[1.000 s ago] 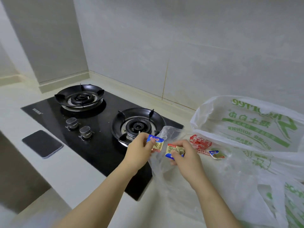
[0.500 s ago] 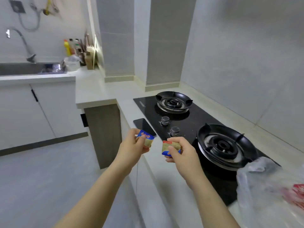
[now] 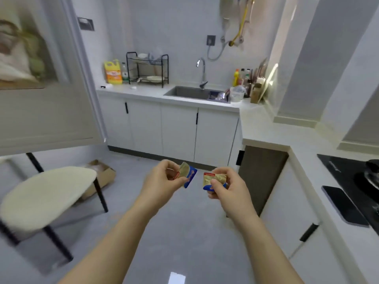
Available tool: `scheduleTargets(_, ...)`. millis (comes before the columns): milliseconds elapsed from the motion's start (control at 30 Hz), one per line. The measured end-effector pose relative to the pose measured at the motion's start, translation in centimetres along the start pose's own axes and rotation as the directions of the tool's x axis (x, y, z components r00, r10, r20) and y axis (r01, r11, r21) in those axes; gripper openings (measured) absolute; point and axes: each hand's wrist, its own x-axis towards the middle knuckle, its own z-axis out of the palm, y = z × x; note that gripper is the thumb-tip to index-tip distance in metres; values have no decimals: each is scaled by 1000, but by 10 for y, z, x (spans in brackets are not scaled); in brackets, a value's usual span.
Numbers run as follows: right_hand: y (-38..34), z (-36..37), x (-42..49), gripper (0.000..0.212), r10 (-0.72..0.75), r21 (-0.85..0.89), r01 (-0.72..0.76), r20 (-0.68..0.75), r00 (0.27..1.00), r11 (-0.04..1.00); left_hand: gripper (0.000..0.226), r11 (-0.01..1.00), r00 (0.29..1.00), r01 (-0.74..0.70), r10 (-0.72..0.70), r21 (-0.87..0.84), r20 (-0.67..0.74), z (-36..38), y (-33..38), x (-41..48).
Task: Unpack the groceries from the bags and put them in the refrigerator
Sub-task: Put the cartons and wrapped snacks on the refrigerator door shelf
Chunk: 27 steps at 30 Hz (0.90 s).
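My left hand (image 3: 162, 181) pinches a small blue, gold and red packet (image 3: 187, 175) by its edge. My right hand (image 3: 227, 188) grips a second small packet (image 3: 214, 179) of the same kind, thumb on its face. Both hands are held out in front of me over the grey floor, the two packets a short gap apart. At the far left stands an open white refrigerator door (image 3: 41, 111), with blurred food visible behind it (image 3: 18, 54). The grocery bags are out of view.
A cream stool with black legs (image 3: 45, 197) stands at the left, a cardboard box (image 3: 102, 177) behind it. Ahead is a counter with a sink (image 3: 194, 93) and dish rack (image 3: 147, 68). At the right is the stove counter with a dark phone (image 3: 344, 206).
My view has swung left from the bags and stove towards the sink and the refrigerator. Both hands kept hold of their packets throughout.
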Motion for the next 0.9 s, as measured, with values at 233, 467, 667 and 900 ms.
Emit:
scheduleTargets(233,-54,130,18,20,-142,55,134,192,971,989,7,999,962,-39,48,39,-269,-140,-31,-10)
scheduleTargets(467,-111,233,24,27,-335,162,295,392,857,942,20,997,875,-64,73,35,-478,-248,-37,-30)
scheduleTargets(667,-164,293,26,27,-486,262,410,439,755,874,13,989,771,-57,131,137,-623,-321,-24,-41)
scheduleTargets(900,-235,352,37,19,-666,378,548,407,625,746,16,963,674,-88,246,255,-696,-400,0,-36)
